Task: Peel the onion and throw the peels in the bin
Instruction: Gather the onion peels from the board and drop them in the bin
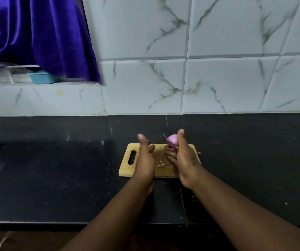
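A small purple onion (173,140) is held up over the wooden cutting board (127,167), gripped in my right hand (183,158) with the thumb raised beside it. My left hand (145,158) hovers just to the left of the onion, fingers apart and blurred, holding nothing. A few bits of purple and brown peel (162,165) lie on the board between my hands. One more scrap of peel (199,153) rests on the counter off the board's right edge. No bin is in view.
The board lies on a black stone counter (55,178) against a white marble-patterned tile wall (218,84). At upper left a purple curtain (37,33) hangs over a ledge with a blue plastic tub (43,78). The counter's front edge runs along the bottom.
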Action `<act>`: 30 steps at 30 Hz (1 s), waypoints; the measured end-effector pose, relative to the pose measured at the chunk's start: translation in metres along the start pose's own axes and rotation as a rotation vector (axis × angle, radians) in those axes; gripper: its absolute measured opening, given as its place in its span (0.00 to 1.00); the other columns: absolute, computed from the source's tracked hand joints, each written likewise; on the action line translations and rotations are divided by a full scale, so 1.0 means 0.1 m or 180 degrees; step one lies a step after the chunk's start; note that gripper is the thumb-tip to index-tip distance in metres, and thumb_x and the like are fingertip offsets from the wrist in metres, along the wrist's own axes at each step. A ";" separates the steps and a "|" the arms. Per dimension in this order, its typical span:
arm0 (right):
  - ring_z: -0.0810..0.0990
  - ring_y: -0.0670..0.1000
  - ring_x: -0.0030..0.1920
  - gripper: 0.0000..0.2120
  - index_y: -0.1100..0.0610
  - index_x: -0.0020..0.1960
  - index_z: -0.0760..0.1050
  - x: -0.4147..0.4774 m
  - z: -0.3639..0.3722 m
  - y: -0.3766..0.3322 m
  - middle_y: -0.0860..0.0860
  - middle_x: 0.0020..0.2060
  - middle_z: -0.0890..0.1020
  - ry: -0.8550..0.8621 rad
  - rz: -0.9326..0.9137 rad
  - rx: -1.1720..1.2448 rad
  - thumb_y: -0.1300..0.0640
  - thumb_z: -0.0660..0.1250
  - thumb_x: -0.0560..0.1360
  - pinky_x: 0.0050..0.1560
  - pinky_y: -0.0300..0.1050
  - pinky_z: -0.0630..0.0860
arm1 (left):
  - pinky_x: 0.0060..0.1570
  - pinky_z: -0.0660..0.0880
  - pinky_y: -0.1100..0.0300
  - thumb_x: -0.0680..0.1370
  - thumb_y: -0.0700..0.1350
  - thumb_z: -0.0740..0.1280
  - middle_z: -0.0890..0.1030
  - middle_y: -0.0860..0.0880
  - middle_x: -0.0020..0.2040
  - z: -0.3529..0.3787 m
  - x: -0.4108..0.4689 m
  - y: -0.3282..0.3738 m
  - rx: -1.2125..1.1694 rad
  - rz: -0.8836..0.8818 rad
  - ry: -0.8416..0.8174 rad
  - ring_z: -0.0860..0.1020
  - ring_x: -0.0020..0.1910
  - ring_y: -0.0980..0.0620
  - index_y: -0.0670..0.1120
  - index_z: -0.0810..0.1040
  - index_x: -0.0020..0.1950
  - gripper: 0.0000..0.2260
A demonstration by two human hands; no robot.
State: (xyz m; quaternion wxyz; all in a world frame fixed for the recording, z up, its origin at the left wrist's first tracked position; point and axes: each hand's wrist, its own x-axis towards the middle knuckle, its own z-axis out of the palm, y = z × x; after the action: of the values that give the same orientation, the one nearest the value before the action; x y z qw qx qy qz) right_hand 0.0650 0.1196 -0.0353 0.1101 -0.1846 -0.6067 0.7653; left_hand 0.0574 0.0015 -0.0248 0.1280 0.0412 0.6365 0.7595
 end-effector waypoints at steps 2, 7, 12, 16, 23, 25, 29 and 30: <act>0.83 0.51 0.58 0.31 0.53 0.64 0.78 0.00 -0.05 0.02 0.55 0.58 0.83 -0.0066 -0.0138 -0.0192 0.32 0.50 0.82 0.46 0.38 0.81 | 0.59 0.81 0.52 0.87 0.52 0.59 0.85 0.48 0.60 -0.12 0.00 0.01 0.1439 0.0440 -0.0027 0.85 0.53 0.52 0.48 0.82 0.62 0.14; 0.84 0.53 0.58 0.36 0.59 0.74 0.71 0.06 -0.15 0.01 0.58 0.57 0.85 0.0148 -0.0308 -0.0042 0.31 0.53 0.81 0.62 0.46 0.78 | 0.66 0.78 0.48 0.82 0.38 0.68 0.83 0.47 0.65 -0.24 0.28 -0.02 0.4322 0.1324 -0.0782 0.81 0.63 0.45 0.46 0.83 0.62 0.10; 0.84 0.54 0.58 0.33 0.59 0.71 0.73 0.05 -0.14 0.09 0.58 0.56 0.85 0.0199 -0.0407 -0.0079 0.34 0.52 0.82 0.63 0.47 0.78 | 0.73 0.73 0.48 0.82 0.38 0.68 0.75 0.46 0.76 -0.18 0.32 -0.08 0.5410 0.1934 -0.1312 0.74 0.73 0.45 0.49 0.74 0.77 0.23; 0.85 0.53 0.58 0.33 0.59 0.70 0.74 0.05 -0.14 0.07 0.58 0.55 0.85 0.0249 -0.0390 -0.0043 0.33 0.52 0.82 0.62 0.47 0.79 | 0.70 0.76 0.48 0.82 0.40 0.69 0.76 0.44 0.72 -0.15 0.21 -0.12 0.5774 0.2269 -0.1336 0.76 0.70 0.44 0.46 0.74 0.75 0.20; 0.85 0.51 0.58 0.30 0.56 0.63 0.78 -0.04 -0.12 0.06 0.57 0.56 0.86 0.0311 -0.0449 -0.0212 0.34 0.53 0.82 0.66 0.50 0.79 | 0.61 0.78 0.52 0.82 0.40 0.68 0.79 0.45 0.64 -0.12 0.08 -0.06 0.5558 0.2166 -0.1294 0.78 0.61 0.47 0.46 0.81 0.64 0.11; 0.85 0.51 0.57 0.26 0.51 0.56 0.80 -0.05 -0.11 0.06 0.55 0.54 0.86 0.0334 -0.0449 -0.0302 0.33 0.53 0.82 0.66 0.52 0.79 | 0.61 0.77 0.54 0.83 0.40 0.67 0.80 0.46 0.63 -0.09 0.05 -0.03 0.5437 0.2136 -0.1253 0.79 0.60 0.47 0.47 0.82 0.63 0.10; 0.85 0.52 0.57 0.23 0.46 0.51 0.79 -0.14 -0.04 0.02 0.53 0.54 0.86 0.0297 -0.0380 -0.0428 0.33 0.52 0.82 0.67 0.54 0.77 | 0.64 0.74 0.55 0.83 0.39 0.65 0.81 0.47 0.66 -0.06 -0.01 -0.04 0.5262 0.2275 -0.1032 0.79 0.63 0.48 0.47 0.80 0.66 0.12; 0.85 0.52 0.57 0.23 0.47 0.52 0.79 -0.17 -0.02 0.02 0.53 0.54 0.86 0.0285 -0.0351 -0.0379 0.33 0.52 0.82 0.67 0.53 0.78 | 0.65 0.74 0.55 0.84 0.40 0.65 0.81 0.47 0.67 -0.06 -0.03 -0.06 0.5203 0.2347 -0.0971 0.79 0.64 0.48 0.47 0.79 0.68 0.13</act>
State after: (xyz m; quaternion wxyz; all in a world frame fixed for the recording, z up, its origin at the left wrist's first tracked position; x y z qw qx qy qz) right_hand 0.0812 0.1142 -0.0346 0.1680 -0.1911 -0.6549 0.7116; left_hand 0.0600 -0.0044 -0.0311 -0.1093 0.4203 0.8994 0.0505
